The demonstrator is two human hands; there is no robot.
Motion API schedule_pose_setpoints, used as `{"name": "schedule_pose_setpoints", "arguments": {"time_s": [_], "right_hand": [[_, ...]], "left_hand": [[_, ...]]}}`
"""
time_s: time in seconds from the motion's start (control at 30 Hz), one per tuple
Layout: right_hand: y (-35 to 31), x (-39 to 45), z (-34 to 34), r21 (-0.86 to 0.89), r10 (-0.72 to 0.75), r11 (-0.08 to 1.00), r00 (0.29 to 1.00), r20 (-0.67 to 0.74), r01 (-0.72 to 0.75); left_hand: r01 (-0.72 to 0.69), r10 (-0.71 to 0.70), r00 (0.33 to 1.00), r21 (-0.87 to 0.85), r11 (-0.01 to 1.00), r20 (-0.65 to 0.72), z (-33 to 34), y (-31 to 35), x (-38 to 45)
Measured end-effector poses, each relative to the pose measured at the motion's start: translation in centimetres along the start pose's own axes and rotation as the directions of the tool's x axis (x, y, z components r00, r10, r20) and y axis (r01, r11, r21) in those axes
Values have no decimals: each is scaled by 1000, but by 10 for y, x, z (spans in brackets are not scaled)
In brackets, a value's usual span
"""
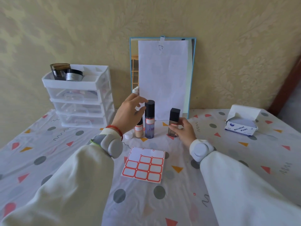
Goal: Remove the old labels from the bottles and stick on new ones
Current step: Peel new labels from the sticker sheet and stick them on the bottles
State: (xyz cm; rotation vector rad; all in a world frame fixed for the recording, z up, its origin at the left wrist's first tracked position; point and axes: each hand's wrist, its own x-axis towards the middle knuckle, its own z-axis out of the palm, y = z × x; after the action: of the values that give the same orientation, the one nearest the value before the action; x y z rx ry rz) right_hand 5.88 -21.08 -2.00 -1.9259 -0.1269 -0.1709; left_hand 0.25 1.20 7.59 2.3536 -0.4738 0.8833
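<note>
On the patterned tabletop [81,160], 3 bottles stand upright near the middle, in front of a blue-framed mirror [193,75] covered by a white paper sheet [162,79]. The tall dark-capped bottle [149,119] carries a red-bordered label and stands just right of a small beige bottle [139,130], also labelled. The left hand [130,115] hovers beside the tall bottle's cap, its grip apart with fingers loosely spread, fingertips at the cap; whether they touch it I cannot tell. To the right, the square dark bottle [174,119] stands on the tabletop while the right hand [184,129] pinches it low on its front, fingers pressing a red-bordered label there. A small white cap [127,136] lies left of the beige bottle. Nearer, between the 2 sleeves, lies the label sheet [144,165] with 8 red-bordered stickers left. Far left stands a white 3-drawer organiser [78,97] with 2 jars on top. Far right sits an open box of alcohol pads [241,122].
</note>
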Motion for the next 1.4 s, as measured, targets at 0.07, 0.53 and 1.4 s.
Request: {"name": "schedule_pose_setpoints", "arguments": {"time_s": [0.07,0.53,1.4], "right_hand": [[-3,1,0,-5,-26,1000,999,34,26],[-16,4,20,-31,-48,998,967,249,58],[-23,-70,1,-219,143,975,857,494,-36]], "left_hand": [[8,-8,1000,-6,1000,-28,-2,1,-1],[200,-201,943,32,979,264,-12,-5,-42],[360,-350,715,110,926,605,19,-10,-86]]}}
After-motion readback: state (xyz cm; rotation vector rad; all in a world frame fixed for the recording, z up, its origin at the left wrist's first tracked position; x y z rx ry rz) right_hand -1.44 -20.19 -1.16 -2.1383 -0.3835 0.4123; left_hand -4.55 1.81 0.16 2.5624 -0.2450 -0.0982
